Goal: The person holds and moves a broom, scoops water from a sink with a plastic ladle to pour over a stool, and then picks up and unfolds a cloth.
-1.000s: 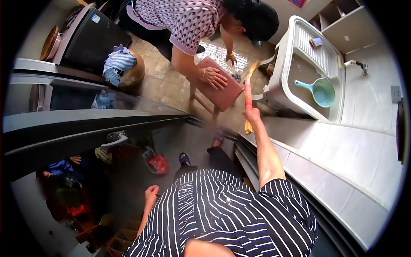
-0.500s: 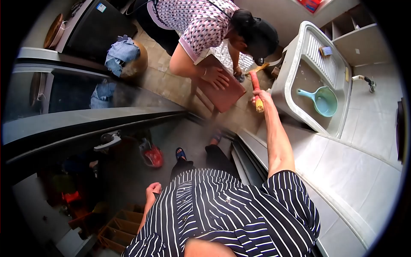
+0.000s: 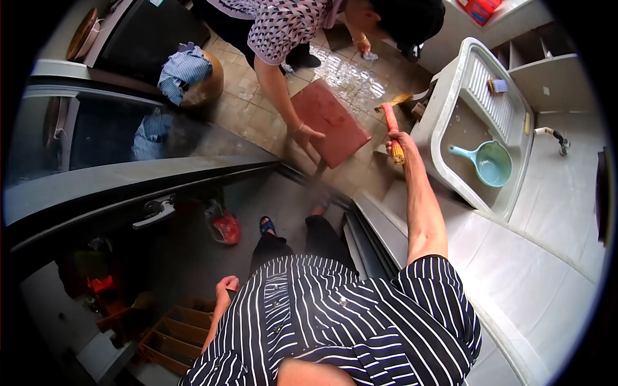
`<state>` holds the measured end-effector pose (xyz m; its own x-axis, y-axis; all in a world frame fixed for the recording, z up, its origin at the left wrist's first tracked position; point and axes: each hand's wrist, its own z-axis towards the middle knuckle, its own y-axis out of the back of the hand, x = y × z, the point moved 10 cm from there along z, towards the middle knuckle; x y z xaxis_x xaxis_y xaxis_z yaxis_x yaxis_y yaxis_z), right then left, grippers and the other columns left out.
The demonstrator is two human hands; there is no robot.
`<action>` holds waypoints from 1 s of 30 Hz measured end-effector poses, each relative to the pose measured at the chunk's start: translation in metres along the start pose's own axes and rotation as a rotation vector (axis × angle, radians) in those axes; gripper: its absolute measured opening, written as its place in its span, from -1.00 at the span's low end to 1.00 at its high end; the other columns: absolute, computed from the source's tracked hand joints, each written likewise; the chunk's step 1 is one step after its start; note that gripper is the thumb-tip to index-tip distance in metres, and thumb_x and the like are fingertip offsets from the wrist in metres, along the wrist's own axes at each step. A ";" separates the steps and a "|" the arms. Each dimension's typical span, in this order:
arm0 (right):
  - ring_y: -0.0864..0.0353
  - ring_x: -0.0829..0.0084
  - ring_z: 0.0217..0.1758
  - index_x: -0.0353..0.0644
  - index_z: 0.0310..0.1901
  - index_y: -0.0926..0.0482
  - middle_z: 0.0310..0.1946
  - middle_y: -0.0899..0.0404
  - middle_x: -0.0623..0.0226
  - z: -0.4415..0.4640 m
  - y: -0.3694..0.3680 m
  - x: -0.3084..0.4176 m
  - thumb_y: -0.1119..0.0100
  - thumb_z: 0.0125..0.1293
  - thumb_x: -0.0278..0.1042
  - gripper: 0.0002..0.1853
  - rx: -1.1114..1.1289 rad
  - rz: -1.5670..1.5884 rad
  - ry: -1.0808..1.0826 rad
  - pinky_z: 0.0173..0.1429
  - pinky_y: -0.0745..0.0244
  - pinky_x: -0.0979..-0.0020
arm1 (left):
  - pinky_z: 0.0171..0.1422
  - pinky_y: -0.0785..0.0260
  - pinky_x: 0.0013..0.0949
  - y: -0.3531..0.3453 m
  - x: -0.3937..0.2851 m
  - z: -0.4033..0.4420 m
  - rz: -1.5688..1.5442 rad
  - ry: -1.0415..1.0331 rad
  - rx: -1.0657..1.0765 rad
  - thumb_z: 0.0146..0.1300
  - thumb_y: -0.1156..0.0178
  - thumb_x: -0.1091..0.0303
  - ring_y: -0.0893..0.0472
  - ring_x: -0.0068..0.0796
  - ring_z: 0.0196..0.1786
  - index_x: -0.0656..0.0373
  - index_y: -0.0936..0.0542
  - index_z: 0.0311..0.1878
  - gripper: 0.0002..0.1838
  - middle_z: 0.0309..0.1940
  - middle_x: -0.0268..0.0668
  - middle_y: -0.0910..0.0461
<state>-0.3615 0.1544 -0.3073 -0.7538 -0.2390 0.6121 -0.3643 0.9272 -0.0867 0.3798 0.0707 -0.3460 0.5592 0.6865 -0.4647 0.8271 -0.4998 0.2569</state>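
A red-wrapped brush (image 3: pixel 390 118) is being gripped in the right hand (image 3: pixel 402 139).
Its splayed yellow tip (image 3: pixel 403 98) is being held outward over the tiled floor (image 3: pixel 252 119), its bundled butt (image 3: pixel 397 156) pointing back.

Straw whisk (image 3: pixel 390 119): red wrap, yellow at both ends.
Stool seat (image 3: pixel 335 128): reddish brown.
Dipper (image 3: pixel 493 165): pale turquoise.
Laundry sink (image 3: pixel 449 85): off-white.
Wearer's shirt (image 3: pixel 341 321): black, white stripes.
Co-worker's shirt (image 3: pixel 288 26): pink, dark-and-white geometric print.
Cloth (image 3: pixel 183 74): blue-and-white stripes.
Floor tiles (image 3: pixel 241 83): tan.
Sandal (image 3: pixel 266 225): blue.
Bag (image 3: pixel 226 229): red.
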 end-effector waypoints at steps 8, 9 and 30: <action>-0.35 0.51 -0.70 -0.26 -0.38 -0.29 -0.69 -0.32 0.33 0.013 -0.029 0.035 -0.03 0.07 -0.47 -0.87 0.145 0.264 -0.064 -0.64 -0.41 0.53 | -0.42 -0.31 -0.58 -0.003 -0.011 -0.007 0.042 -0.023 0.005 0.12 -0.20 0.33 -0.44 -0.66 -0.51 0.30 -0.56 -0.18 -0.74 -0.51 -0.37 -0.54; -0.35 0.51 -0.69 -0.27 -0.40 -0.30 -0.69 -0.32 0.33 0.016 -0.034 0.041 -0.03 0.07 -0.47 -0.87 0.200 0.317 -0.068 -0.63 -0.41 0.54 | -0.42 -0.32 -0.58 -0.003 -0.010 -0.006 0.034 -0.030 0.015 0.12 -0.20 0.33 -0.45 -0.65 -0.51 0.30 -0.56 -0.17 -0.74 -0.50 -0.37 -0.54; -0.28 0.48 -0.66 -0.26 -0.52 -0.29 -0.73 -0.25 0.35 0.004 -0.034 0.084 0.05 0.14 -0.46 -0.87 0.498 0.809 0.068 -0.58 -0.36 0.52 | -0.41 -0.33 -0.56 -0.009 -0.012 -0.003 0.043 -0.069 0.049 0.11 -0.19 0.32 -0.48 -0.63 -0.49 0.33 -0.53 -0.13 -0.69 -0.48 -0.32 -0.56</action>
<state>-0.4146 0.1016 -0.2563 -0.8517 0.4531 0.2633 0.0504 0.5709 -0.8194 0.3658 0.0688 -0.3401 0.5879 0.6263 -0.5120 0.7975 -0.5547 0.2372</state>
